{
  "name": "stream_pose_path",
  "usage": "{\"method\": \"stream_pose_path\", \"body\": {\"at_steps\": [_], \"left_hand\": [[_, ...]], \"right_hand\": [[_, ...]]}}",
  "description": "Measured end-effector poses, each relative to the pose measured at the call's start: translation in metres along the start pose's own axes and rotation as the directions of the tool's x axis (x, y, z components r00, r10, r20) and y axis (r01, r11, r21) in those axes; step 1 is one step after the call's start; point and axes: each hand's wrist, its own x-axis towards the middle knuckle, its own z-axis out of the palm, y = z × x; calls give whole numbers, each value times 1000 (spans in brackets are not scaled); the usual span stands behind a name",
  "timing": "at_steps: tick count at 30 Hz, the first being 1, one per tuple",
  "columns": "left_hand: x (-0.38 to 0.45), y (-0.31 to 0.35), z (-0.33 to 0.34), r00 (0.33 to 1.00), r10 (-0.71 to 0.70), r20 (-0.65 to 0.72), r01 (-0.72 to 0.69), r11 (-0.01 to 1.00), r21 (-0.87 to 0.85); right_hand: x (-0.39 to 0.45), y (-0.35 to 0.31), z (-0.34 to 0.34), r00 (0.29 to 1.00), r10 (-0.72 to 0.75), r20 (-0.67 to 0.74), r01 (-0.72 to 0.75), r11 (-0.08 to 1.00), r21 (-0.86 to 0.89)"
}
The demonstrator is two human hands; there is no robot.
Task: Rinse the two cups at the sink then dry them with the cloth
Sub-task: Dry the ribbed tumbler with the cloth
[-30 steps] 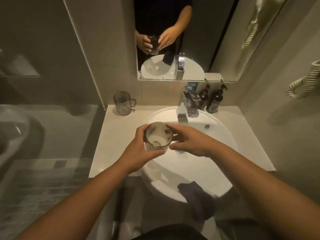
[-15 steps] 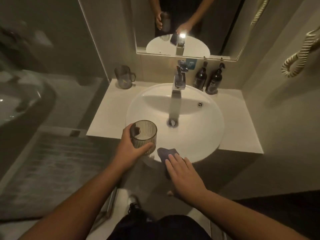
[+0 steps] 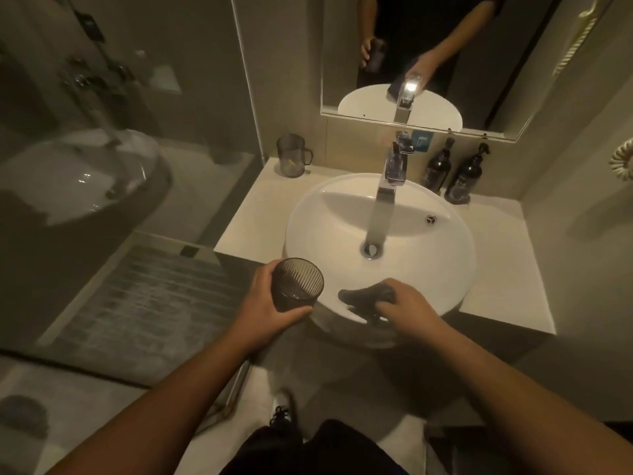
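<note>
At the sink's near rim: both hands work.
Left hand (image 3: 274, 305): wraps around the ribbed cup (image 3: 297, 284), upright, beside the sink (image 3: 445, 269).
Right hand (image 3: 409, 308): fingers closed on the dark cloth (image 3: 368, 296) lying on the rim.
Second cup (image 3: 291, 155): stands on the counter (image 3: 246, 228), back left corner.

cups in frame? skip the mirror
2. Dark ribbed glass cup held in the left hand by the basin's front edge; grey handled mug on the counter's back-left corner.

A ribbed cup (image 3: 297, 285) is held upright in the left hand (image 3: 270, 305) beside the sink (image 3: 455, 269) — a dark cloth (image 3: 368, 296) on its front rim is gripped by the right hand (image 3: 409, 308). A second cup (image 3: 291, 156) stands on the counter (image 3: 246, 228).
</note>
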Motion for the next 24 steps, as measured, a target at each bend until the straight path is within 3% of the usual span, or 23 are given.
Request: {"method": "stream_pose_path", "body": {"at_steps": [6, 15, 17, 20, 22, 24], "left_hand": [[33, 8, -3, 995, 54, 82, -57, 997, 42], [123, 59, -16, 934, 257, 250, -259, 966, -27], [138, 68, -24, 920, 286, 268, -282, 958, -54], [155, 71, -38, 886, 339, 316, -348, 937, -31], [164, 68, -46, 868, 346, 356, -372, 928, 4], [171, 67, -53, 855, 347, 384, -385, 923, 23]], "right_hand": [[-8, -52, -78, 995, 76, -66, -34, 869, 494], [21, -129, -115, 993, -66, -100, 117, 706, 699], [34, -135, -109, 994, -39, -101, 94, 783, 615], [48, -144, -107, 987, -31, -158, 65, 974, 218], [54, -156, -110, 985, -81, -151, 74, 996, -54], [56, -171, -112, 987, -133, -92, 101, 951, -293]]}}
